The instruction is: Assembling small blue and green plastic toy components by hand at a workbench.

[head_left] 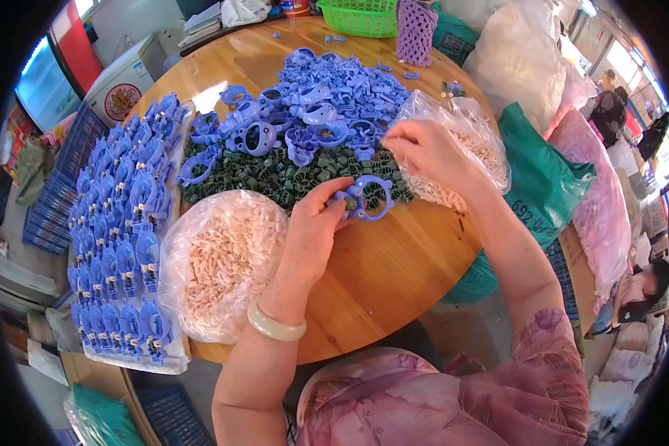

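My left hand (321, 223) is closed on a blue plastic part with an open ring (379, 199), holding it just above the wooden table. Something dark green sits at its narrow end, by my fingertips. My right hand (427, 151) is pinched near a see-through bag of small pale pieces (461, 167); whatever its fingers hold is too small to make out. Beyond my hands lie a heap of dark green parts (275, 178) and a pile of blue plastic parts (334, 97). Left of my left wrist stands another bag of pale pieces (219, 267).
Rows of blue ring parts stand on a white board (167, 363) at the table's left side. A green basket (360, 18) and a purple woven holder (416, 33) are at the far edge. Large sacks, one of them green (543, 178), crowd the right. Wooden tabletop (401, 271) shows near me.
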{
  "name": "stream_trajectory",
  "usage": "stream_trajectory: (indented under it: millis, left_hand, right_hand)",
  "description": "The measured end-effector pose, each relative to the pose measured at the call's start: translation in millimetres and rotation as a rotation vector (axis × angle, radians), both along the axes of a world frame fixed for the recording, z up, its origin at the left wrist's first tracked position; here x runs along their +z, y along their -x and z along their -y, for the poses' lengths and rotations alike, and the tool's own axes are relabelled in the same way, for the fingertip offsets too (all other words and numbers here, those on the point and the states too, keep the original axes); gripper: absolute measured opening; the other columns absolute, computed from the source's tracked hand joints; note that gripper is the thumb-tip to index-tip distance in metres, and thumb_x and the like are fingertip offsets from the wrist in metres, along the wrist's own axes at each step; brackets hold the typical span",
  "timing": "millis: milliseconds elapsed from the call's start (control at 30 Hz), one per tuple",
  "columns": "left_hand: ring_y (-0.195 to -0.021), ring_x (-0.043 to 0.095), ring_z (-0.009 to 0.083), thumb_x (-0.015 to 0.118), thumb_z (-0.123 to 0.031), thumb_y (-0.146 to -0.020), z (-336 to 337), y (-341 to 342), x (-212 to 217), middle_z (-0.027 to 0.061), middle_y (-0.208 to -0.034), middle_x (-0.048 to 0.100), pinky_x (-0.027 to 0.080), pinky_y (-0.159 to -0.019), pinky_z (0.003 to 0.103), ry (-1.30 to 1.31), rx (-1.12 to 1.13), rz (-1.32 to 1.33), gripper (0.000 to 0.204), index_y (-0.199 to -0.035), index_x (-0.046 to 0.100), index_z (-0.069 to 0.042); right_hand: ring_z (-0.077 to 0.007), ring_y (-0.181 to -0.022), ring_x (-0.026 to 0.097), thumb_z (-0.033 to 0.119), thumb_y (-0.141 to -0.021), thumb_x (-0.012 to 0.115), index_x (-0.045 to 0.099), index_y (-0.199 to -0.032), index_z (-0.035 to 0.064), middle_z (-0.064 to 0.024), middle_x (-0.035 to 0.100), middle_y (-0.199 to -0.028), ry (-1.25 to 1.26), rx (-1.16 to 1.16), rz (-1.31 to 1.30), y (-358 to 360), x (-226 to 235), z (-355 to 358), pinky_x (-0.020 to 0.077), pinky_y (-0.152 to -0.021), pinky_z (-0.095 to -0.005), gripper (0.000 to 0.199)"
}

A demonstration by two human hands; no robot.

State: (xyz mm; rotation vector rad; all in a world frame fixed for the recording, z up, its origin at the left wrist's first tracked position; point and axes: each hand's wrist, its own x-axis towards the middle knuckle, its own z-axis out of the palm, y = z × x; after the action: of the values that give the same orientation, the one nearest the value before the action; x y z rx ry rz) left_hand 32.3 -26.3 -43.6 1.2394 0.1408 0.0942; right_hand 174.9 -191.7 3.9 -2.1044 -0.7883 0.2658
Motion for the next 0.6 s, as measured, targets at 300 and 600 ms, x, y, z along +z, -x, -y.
stream_trajectory:
  millis: [300, 600]
  left_hand:
    - [-0.088, 0.057, 0.0126, 0.043, -0.004, -0.09, 1, -3, 3, 0.0073, -0.101, 0.057, 0.05, -0.079, 0.027, -0.011, 0.025, -0.051, 0.029, -0.116, 0.053, 0.003]
    - [-0.089, 0.057, 0.0124, 0.044, -0.005, -0.09, 1, 0, 6, 0.0072, -0.101, 0.056, 0.051, -0.078, 0.027, 0.026, 0.028, -0.047, 0.028, -0.115, 0.053, 0.004]
  right_hand:
    - [-0.0279, -0.078, 0.06, 0.02, -0.072, 0.067, 0.061, -0.098, 0.0031, -0.0102, 0.063, -0.082, 0.303, 0.087, 0.455, -60, -37, -40, 0.0474, -0.072, -0.0373, 0.032]
    - [-0.0052, -0.072, 0.056, 0.017, -0.083, 0.062, 0.061, -0.095, 0.0049, 0.0014, 0.059, -0.079, -0.147, 0.081, -0.097, -36, -12, -19, 0.0453, -0.059, -0.0205, 0.017]
